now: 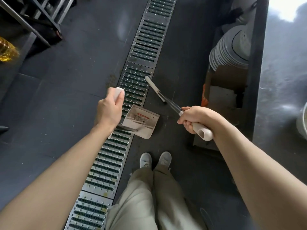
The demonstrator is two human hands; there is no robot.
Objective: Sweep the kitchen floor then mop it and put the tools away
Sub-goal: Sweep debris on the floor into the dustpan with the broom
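At far left dark metal rack legs [41,22] stand on the matte dark floor [66,80], and a perforated steel drain grate [106,163] runs diagonally up the middle. The left hand [108,110] curls round a pale plastic handle [118,93], with the grey, comb-edged dustpan [142,123] below it, half over the grate. The right hand [194,118] grips the broom [171,105] by its white plastic handle, the slim white head on the floor beside the grate; stacked round plates [232,48] sit on a shelf at right.
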